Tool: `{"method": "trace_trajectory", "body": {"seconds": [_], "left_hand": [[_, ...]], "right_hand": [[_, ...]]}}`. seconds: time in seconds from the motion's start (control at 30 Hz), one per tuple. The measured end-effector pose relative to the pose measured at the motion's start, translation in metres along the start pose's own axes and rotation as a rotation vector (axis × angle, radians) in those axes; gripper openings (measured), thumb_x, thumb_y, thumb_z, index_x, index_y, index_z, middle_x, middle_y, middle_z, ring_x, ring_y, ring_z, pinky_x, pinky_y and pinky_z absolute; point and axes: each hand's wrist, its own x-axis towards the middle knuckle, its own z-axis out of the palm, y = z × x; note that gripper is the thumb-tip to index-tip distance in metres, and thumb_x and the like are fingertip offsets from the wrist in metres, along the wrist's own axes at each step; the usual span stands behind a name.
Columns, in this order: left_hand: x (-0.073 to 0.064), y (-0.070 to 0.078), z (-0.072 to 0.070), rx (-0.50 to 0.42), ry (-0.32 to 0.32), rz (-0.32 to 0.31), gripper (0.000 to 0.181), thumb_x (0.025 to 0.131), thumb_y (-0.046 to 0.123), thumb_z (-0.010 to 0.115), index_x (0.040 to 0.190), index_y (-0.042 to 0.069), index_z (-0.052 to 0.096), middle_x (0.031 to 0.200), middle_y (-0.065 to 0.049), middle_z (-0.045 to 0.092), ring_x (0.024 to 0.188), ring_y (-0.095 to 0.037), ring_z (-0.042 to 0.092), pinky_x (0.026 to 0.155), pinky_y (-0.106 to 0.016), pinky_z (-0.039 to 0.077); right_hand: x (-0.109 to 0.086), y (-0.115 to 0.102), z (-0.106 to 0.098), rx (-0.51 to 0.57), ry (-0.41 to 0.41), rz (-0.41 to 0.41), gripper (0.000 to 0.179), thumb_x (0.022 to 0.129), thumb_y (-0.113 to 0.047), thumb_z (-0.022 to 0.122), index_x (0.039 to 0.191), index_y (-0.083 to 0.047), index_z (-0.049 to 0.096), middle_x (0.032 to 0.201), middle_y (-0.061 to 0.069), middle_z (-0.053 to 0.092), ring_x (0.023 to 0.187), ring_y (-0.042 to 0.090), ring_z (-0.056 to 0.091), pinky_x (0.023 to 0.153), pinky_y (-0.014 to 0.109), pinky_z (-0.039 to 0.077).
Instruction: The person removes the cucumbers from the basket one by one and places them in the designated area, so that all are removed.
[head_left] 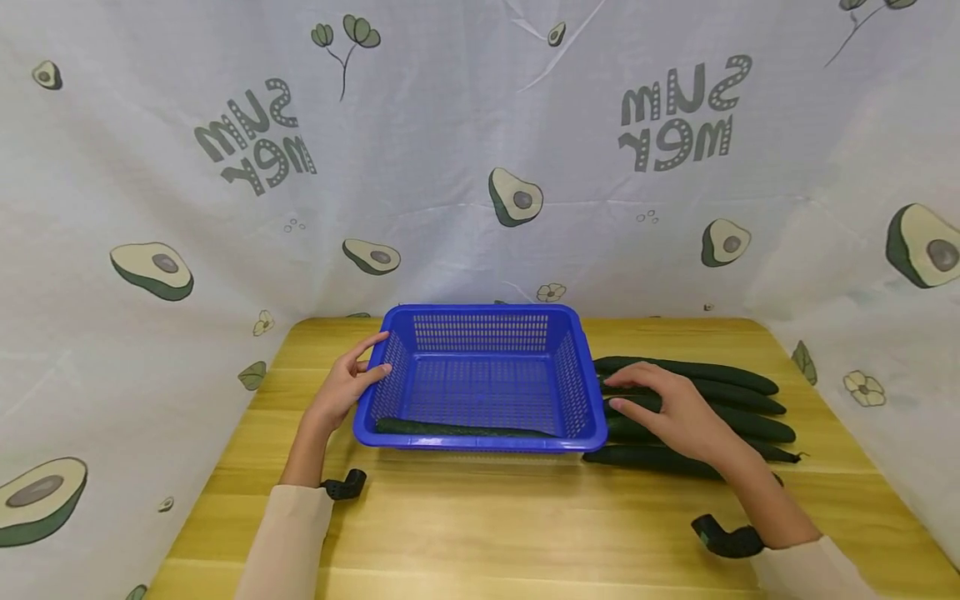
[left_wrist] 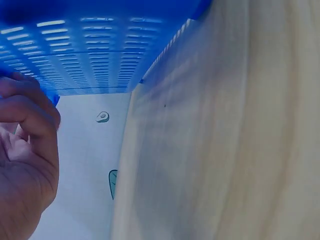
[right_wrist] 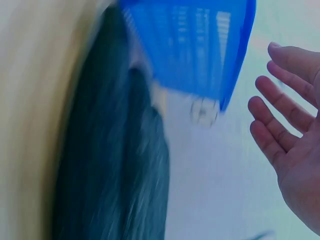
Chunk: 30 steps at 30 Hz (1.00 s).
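Observation:
A blue plastic basket [head_left: 487, 310] with slotted walls stands at the middle of the table. My left hand [head_left: 347, 390] grips its left rim, thumb over the edge; in the left wrist view the fingers [left_wrist: 37, 107] curl beside the slotted wall. One dark green cucumber [head_left: 465, 430] lies inside along the near wall. Just right of the basket, my right hand [head_left: 678, 412] hovers over several cucumbers [head_left: 750, 423] lying side by side. Its fingers [right_wrist: 285, 102] are spread and hold nothing, as the right wrist view shows.
The wooden table [head_left: 480, 525] is bounded at the back and sides by a white curtain [head_left: 450, 250] printed with avocados. Black wrist-worn devices sit on the left wrist [head_left: 345, 485] and right wrist [head_left: 727, 540].

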Motion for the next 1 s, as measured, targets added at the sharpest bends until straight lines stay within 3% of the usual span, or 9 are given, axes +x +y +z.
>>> {"method": "trace_trajectory", "body": {"seconds": [0.2, 0.33, 0.47, 0.57, 0.77, 0.87, 1.0], "left_hand": [[-0.002, 0.001, 0.002, 0.051, 0.021, -0.024, 0.064, 0.103, 0.023, 0.064, 0.161, 0.031, 0.038, 0.115, -0.035, 0.069, 0.085, -0.029, 0.077, 0.071, -0.042, 0.064], [-0.003, 0.003, 0.003, 0.057, 0.033, -0.041, 0.064, 0.103, 0.025, 0.064, 0.161, 0.033, 0.037, 0.097, -0.028, 0.074, 0.071, -0.026, 0.076, 0.058, -0.036, 0.061], [-0.005, 0.005, 0.002, 0.049, 0.045, -0.046, 0.064, 0.103, 0.024, 0.064, 0.160, 0.033, 0.038, 0.084, -0.018, 0.074, 0.057, -0.019, 0.070, 0.045, -0.025, 0.050], [-0.005, 0.005, 0.002, 0.030, 0.052, -0.051, 0.064, 0.102, 0.021, 0.064, 0.160, 0.032, 0.038, 0.082, -0.017, 0.073, 0.053, -0.016, 0.066, 0.041, -0.022, 0.043], [-0.004, 0.006, 0.004, 0.005, 0.054, -0.069, 0.065, 0.102, 0.018, 0.064, 0.160, 0.032, 0.039, 0.083, -0.016, 0.075, 0.056, -0.017, 0.069, 0.044, -0.024, 0.049], [-0.003, 0.006, 0.005, 0.008, 0.057, -0.078, 0.064, 0.102, 0.018, 0.065, 0.159, 0.034, 0.040, 0.078, -0.014, 0.072, 0.053, -0.016, 0.067, 0.043, -0.024, 0.046], [-0.005, 0.009, 0.006, 0.017, 0.060, -0.076, 0.065, 0.102, 0.018, 0.064, 0.160, 0.033, 0.039, 0.083, -0.020, 0.073, 0.055, -0.018, 0.068, 0.043, -0.024, 0.047]], "right_hand": [[0.030, -0.021, 0.019, 0.093, -0.076, -0.029, 0.025, 0.096, -0.021, 0.073, 0.121, -0.017, 0.071, 0.123, 0.003, 0.069, 0.113, 0.027, 0.067, 0.090, 0.051, 0.058], [0.044, -0.028, 0.034, 0.123, -0.132, -0.032, 0.028, 0.097, -0.025, 0.071, 0.124, -0.018, 0.070, 0.124, 0.003, 0.069, 0.118, 0.028, 0.065, 0.096, 0.054, 0.055], [0.056, -0.034, 0.049, 0.141, -0.194, -0.035, 0.031, 0.099, -0.030, 0.069, 0.127, -0.018, 0.069, 0.125, 0.001, 0.068, 0.118, 0.028, 0.064, 0.100, 0.054, 0.053], [0.064, -0.040, 0.058, 0.157, -0.242, -0.044, 0.033, 0.100, -0.031, 0.068, 0.130, -0.017, 0.068, 0.127, 0.001, 0.067, 0.118, 0.030, 0.063, 0.100, 0.053, 0.053], [0.079, -0.055, 0.070, 0.157, -0.313, -0.072, 0.036, 0.100, -0.030, 0.068, 0.133, -0.014, 0.066, 0.130, 0.003, 0.066, 0.120, 0.030, 0.063, 0.101, 0.052, 0.053], [0.087, -0.062, 0.075, 0.171, -0.351, -0.087, 0.039, 0.099, -0.029, 0.069, 0.134, -0.011, 0.065, 0.131, 0.007, 0.066, 0.120, 0.033, 0.062, 0.101, 0.053, 0.053], [0.097, -0.068, 0.084, 0.171, -0.429, -0.099, 0.044, 0.099, -0.031, 0.069, 0.137, -0.009, 0.062, 0.134, 0.012, 0.065, 0.121, 0.034, 0.062, 0.101, 0.053, 0.052]]}}
